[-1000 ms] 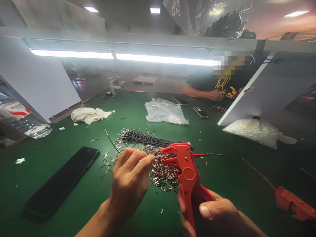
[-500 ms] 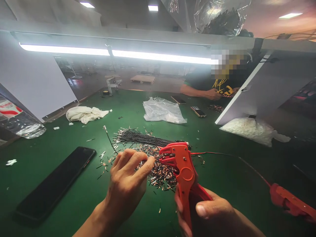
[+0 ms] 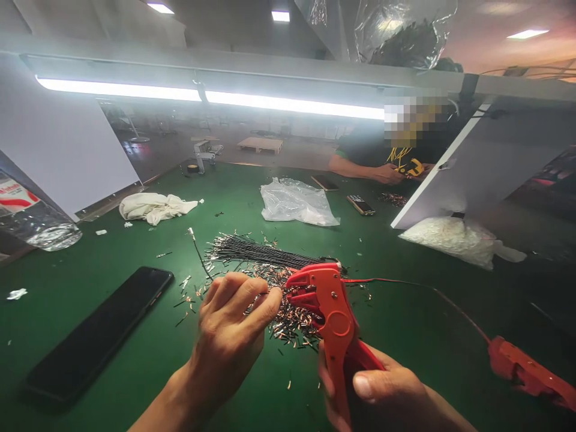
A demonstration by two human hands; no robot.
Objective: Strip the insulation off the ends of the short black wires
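My right hand (image 3: pixel 382 396) grips the handles of an orange-red wire stripper (image 3: pixel 330 318), whose jaws point left. My left hand (image 3: pixel 231 333) pinches a thin wire end at the stripper's jaws; the wire itself is barely visible between the fingertips. Under the jaws lies a heap of small stripped wire bits (image 3: pixel 292 318). Behind it rests a bundle of black wires (image 3: pixel 256 253) with bare ends. A thin red wire (image 3: pixel 405 284) runs right from the tool across the green table (image 3: pixel 135 252).
A black phone (image 3: pixel 96 333) lies at the left. A white cloth (image 3: pixel 150 208), a clear plastic bag (image 3: pixel 297 204), a bag of white parts (image 3: pixel 454 238) and a second red tool (image 3: pixel 526 372) lie around. Another person (image 3: pixel 387 162) works at the far side.
The stripper and both hands have shifted slightly left and down in view; my left fingers stay pinched at the jaws.
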